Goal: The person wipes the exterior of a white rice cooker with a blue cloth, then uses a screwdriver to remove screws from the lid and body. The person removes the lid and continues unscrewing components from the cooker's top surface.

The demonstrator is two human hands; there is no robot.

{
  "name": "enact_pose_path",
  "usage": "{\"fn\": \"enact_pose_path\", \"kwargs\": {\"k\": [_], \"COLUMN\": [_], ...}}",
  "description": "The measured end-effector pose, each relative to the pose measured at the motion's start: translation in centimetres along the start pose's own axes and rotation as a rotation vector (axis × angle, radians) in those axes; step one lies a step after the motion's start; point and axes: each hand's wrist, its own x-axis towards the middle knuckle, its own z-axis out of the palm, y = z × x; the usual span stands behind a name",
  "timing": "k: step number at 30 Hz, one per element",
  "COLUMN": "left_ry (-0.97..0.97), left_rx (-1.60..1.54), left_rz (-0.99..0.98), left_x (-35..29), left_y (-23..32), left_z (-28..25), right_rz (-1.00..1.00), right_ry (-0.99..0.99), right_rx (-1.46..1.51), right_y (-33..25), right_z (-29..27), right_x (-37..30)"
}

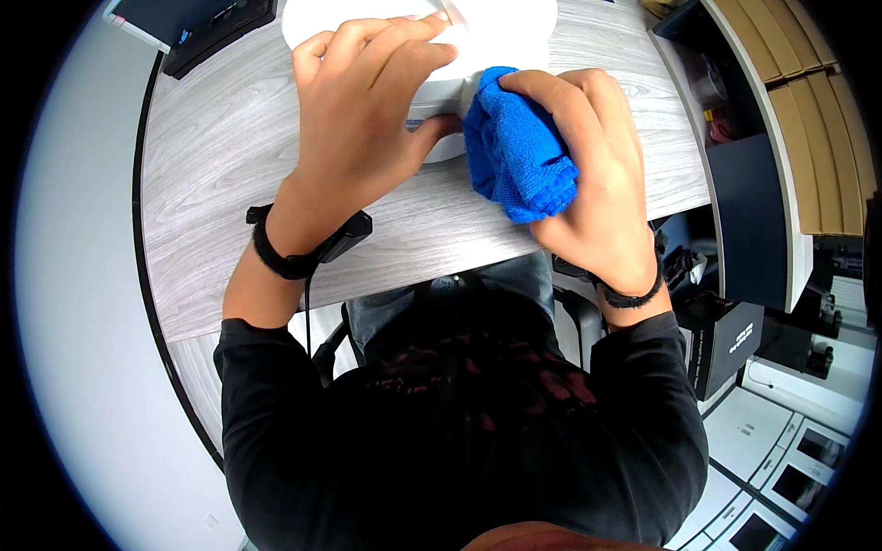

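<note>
A blue cloth [517, 147], bunched up and fluffy like a microfibre towel, is gripped in my right hand [597, 165]. Its left edge lies against the side of a white, smooth object with a broad rounded outline [510, 32], cut off by the top of the picture. I cannot tell what kind of object this is. My left hand [358, 119] steadies it, fingers bent over its top and thumb against its near side. Part of the white object is hidden behind that hand. Black bands with small dark devices circle both wrists.
Beneath the hands is a grey wood-grain table [220, 184]. A dark device on a black base [216, 41] stands at the far left. On the right are a shelf unit [755, 184] with brown cardboard folders [818, 147] and a black box [726, 344] below. A white wall borders the left.
</note>
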Motion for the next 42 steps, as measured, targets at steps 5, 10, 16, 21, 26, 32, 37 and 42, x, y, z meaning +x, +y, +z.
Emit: {"fn": "enact_pose_path", "kwargs": {"k": [5,10,16,21,26,32,37,42], "left_ry": [0.000,0.015,0.032,-0.009,0.010,0.025,0.011,0.003], "left_rx": [0.007,0.006,-0.003,0.002,0.000,-0.006,0.010,-0.017], "left_rz": [-0.005,-0.003,0.007,-0.009,-0.003,0.006,0.022,-0.005], "left_x": [0.0,0.0,0.1,0.0,0.1,0.2,0.0,-0.1], "left_y": [0.1,0.2,0.1,0.0,0.1,0.3,-0.2,0.2], "left_z": [-0.1,0.0,0.1,-0.2,0.0,-0.1,0.0,0.0], "right_rz": [-0.024,-0.003,-0.023,-0.021,-0.013,-0.027,-0.035,0.069], "right_ry": [-0.028,-0.098,-0.088,-0.052,-0.041,-0.066,-0.031,-0.053], "right_rx": [-0.044,-0.088,-0.106,-0.027,-0.043,-0.096,-0.050,-0.031], "right_y": [0.4,-0.1,-0.6,0.4,0.4,-0.7,0.1,1.1], "right_z": [0.2,-0.1,0.2,0.0,-0.1,0.7,0.3,-0.7], "right_x": [0.1,0.7,0.9,0.5,0.5,0.8,0.3,-0.2]}}
